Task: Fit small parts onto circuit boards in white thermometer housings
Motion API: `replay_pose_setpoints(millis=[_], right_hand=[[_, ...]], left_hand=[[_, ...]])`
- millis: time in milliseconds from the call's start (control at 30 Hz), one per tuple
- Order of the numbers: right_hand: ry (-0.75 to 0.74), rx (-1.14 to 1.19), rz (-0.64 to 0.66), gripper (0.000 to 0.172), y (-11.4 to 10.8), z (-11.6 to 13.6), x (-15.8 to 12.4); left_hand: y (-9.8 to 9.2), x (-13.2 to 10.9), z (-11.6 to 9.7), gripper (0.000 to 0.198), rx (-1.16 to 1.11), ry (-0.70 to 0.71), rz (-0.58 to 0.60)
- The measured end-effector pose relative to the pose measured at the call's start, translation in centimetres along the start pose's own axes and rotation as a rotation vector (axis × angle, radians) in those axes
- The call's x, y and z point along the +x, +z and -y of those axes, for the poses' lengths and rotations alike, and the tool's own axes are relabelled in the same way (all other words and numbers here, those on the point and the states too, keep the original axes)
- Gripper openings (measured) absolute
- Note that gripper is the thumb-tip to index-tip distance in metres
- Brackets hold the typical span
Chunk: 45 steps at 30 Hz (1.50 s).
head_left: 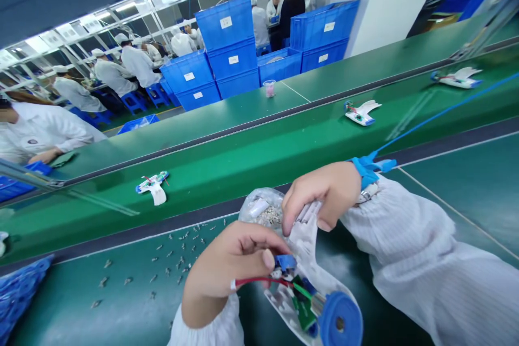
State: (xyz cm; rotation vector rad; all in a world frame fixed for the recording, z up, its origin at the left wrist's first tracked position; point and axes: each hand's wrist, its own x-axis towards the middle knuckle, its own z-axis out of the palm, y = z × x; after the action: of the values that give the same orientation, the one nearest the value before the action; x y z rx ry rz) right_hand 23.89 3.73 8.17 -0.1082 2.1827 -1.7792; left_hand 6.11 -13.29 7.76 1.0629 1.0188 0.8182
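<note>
A white plastic device housing (326, 275) lies tilted before me, with a blue round end cap (340, 318), a metal motor and a green circuit board (304, 305) in it. My left hand (237, 259) is closed, thumb and fingers pinching a small blue plastic part (286, 263) at the housing's side. A red wire (259, 280) with a white plug runs past that thumb. With fingers bent over the housing's upper, handle-like end, my right hand (324, 192) grips it; a blue wrist strap (367, 169) is on that wrist. What lies under the left fingers is hidden.
A clear bag (263, 206) of small metal parts lies behind my hands. Several loose metal pieces (168, 270) are scattered at left. Similar white assemblies (154, 186) lie on the green conveyor belt (227, 165). Beyond are blue crates (231, 59), a cup (268, 88) and seated co-workers.
</note>
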Motion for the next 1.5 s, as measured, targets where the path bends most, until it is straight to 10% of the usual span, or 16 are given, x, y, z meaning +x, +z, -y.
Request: replay_pose_setpoints(millis=[300,633,1067,1400,1500], right_hand=[[-0.103,0.156,0.163,0.082,0.1,-2.0,2.4],[-0.19,-0.008,-1.132,0.018,3.6,1.5,1.9],[-0.173,-0.255,-1.214,0.016,7.2,3.8,3.1],[-0.275,-0.262,-1.182,0.016,5.4,3.3,1.2],[-0.303,-0.291,-0.975,0.015,4.9,3.4,-0.3]], left_hand=[[0.5,-0.5,-0.1,0.035,-0.449,0.22,-0.103],[1.9,0.7,0.0,0.024,-0.416,0.396,-0.351],[4.1,0.7,0.0,0.024,0.069,0.417,-0.688],[2.5,0.8,0.5,0.024,-0.252,0.461,-0.582],[2.0,0.9,0.7,0.024,-0.313,0.469,-0.553]])
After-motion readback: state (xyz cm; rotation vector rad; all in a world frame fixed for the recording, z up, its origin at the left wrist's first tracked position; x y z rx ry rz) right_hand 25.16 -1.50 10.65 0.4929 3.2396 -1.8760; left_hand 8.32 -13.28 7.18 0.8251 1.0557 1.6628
